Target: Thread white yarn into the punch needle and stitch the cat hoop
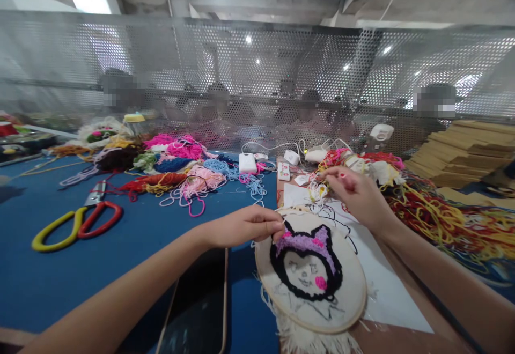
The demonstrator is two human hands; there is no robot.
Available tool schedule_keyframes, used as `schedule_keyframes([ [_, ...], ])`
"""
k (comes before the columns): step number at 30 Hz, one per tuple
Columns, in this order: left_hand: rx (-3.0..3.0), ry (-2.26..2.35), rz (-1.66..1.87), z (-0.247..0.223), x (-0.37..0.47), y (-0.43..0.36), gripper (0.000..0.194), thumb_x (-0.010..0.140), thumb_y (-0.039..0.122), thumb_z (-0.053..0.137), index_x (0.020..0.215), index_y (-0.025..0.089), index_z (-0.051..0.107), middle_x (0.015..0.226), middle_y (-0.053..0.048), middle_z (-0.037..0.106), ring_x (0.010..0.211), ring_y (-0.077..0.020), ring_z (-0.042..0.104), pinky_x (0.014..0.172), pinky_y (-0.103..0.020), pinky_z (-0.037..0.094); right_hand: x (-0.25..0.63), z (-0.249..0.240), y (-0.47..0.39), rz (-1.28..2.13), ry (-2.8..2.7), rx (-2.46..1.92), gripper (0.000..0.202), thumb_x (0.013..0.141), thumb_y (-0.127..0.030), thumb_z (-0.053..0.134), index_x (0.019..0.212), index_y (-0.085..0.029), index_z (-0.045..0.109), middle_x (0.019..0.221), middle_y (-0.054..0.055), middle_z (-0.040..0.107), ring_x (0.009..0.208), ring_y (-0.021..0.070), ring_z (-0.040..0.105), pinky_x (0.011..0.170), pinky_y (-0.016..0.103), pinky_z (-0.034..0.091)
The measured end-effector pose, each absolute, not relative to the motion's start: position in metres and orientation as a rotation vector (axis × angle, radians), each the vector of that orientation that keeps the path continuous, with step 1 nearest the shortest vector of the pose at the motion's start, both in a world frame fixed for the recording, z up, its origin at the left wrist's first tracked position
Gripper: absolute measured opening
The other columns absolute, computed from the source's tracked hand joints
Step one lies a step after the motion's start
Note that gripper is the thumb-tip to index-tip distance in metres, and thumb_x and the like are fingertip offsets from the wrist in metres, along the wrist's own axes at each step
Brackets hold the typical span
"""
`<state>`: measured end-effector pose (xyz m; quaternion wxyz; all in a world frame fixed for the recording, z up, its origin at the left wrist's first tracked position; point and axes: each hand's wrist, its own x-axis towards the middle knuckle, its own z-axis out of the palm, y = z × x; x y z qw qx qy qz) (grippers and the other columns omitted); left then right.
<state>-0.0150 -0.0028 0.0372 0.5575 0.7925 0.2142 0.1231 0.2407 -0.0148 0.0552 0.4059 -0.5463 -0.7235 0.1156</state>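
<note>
A round embroidery hoop (311, 322) holds white cloth with a black and purple eared character, one pink cheek and pencil lines. At the hoop's upper left edge is my left hand (251, 226), its thumb and fingers pressed together; a pale bit shows at the tips, too small to name. My right hand (360, 196) hovers beyond the hoop's upper right, fingertips pinched close to a small bundle of white and yellow yarn (318, 191). What that pinch holds, if anything, I cannot make out. Beneath the hoop lies white paper (396, 295).
Scissors (100, 222) with yellow and red handles lie left. A phone (195, 305) rests left of the hoop. Yarn piles (187, 163) cover the back; tangled yarn (438, 225) and stacked brown cardboard (466, 153) stand right. A perforated metal screen (257, 80) closes the far side.
</note>
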Motion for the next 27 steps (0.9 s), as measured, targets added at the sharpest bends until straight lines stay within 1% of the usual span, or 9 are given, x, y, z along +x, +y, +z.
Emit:
schedule_keyframes([
  [3,1.873,0.563,0.248,0.031,-0.016,0.004,0.033,0.091,0.04,0.04,0.073,0.016,0.053,0.055,0.006,0.029,0.05,-0.0083,0.025,0.047,-0.023,0.018,0.238,0.06,-0.02,0.661,-1.608,-1.23,0.019,0.085,-0.035,0.051,0.09,-0.019,0.06,0.048,-0.007,0.03,0.043,0.009,0.025,0.044,0.024,0.017],
  [7,1.688,0.763,0.335,0.023,-0.019,0.015,0.032,0.089,0.043,0.042,0.072,0.017,0.05,0.05,0.008,0.025,0.044,-0.0072,0.018,0.042,-0.021,0.014,0.234,0.067,-0.032,0.97,-1.613,-1.053,0.018,0.087,-0.033,0.051,0.092,-0.02,0.063,0.047,-0.009,0.025,0.042,0.0079,0.019,0.042,0.025,0.013],
  [9,1.581,0.848,0.418,0.021,-0.02,0.019,0.03,0.089,0.041,0.044,0.073,0.017,0.048,0.049,0.009,0.023,0.043,-0.0067,0.014,0.04,-0.02,0.012,0.229,0.071,-0.04,1.016,-1.781,-1.039,0.02,0.087,-0.032,0.05,0.091,-0.02,0.065,0.049,-0.007,0.028,0.045,0.0081,0.022,0.043,0.025,0.015],
  [13,1.435,0.914,0.664,0.02,-0.02,0.023,0.026,0.091,0.034,0.041,0.071,0.018,0.043,0.048,0.01,0.019,0.042,-0.006,0.009,0.038,-0.019,0.007,0.219,0.072,-0.05,1.049,-2.166,-1.11,0.02,0.086,-0.027,0.051,0.084,-0.019,0.068,0.06,-0.002,0.045,0.055,0.0093,0.034,0.049,0.024,0.024],
  [16,1.397,0.907,0.795,0.023,-0.02,0.024,0.026,0.094,0.034,0.033,0.072,0.02,0.038,0.048,0.01,0.017,0.042,-0.0069,0.007,0.037,-0.018,0.007,0.214,0.065,-0.048,1.094,-2.263,-1.207,0.019,0.083,-0.025,0.051,0.081,-0.017,0.068,0.061,-0.002,0.046,0.055,0.0097,0.033,0.051,0.024,0.026],
  [19,1.373,0.763,0.906,0.028,-0.021,0.023,0.024,0.095,0.031,0.033,0.074,0.02,0.038,0.047,0.01,0.017,0.041,-0.0073,0.009,0.038,-0.018,0.01,0.214,0.054,-0.042,1.021,-2.283,-1.262,0.018,0.082,-0.021,0.048,0.08,-0.017,0.066,0.058,-0.004,0.042,0.054,0.0098,0.032,0.05,0.024,0.025],
  [22,1.384,0.588,0.938,0.031,-0.022,0.02,0.024,0.094,0.034,0.037,0.074,0.02,0.041,0.046,0.01,0.017,0.041,-0.0071,0.01,0.038,-0.019,0.011,0.217,0.045,-0.034,0.786,-2.284,-1.326,0.016,0.079,-0.018,0.048,0.07,-0.017,0.062,0.057,-0.003,0.045,0.056,0.0112,0.037,0.052,0.024,0.026],
  [25,1.459,0.513,0.832,0.033,-0.022,0.013,0.026,0.093,0.039,0.04,0.075,0.02,0.043,0.047,0.01,0.02,0.042,-0.0067,0.012,0.039,-0.019,0.012,0.224,0.037,-0.023,0.539,-2.119,-1.39,0.014,0.075,-0.019,0.053,0.062,-0.017,0.058,0.058,-0.001,0.051,0.057,0.0126,0.041,0.054,0.025,0.027],
  [27,1.544,0.485,0.678,0.034,-0.02,0.007,0.027,0.092,0.041,0.041,0.076,0.019,0.045,0.05,0.009,0.024,0.043,-0.0063,0.015,0.041,-0.019,0.014,0.229,0.033,-0.015,0.461,-1.987,-1.4,0.013,0.077,-0.024,0.052,0.069,-0.017,0.06,0.06,-0.001,0.051,0.059,0.0132,0.042,0.055,0.025,0.027],
])
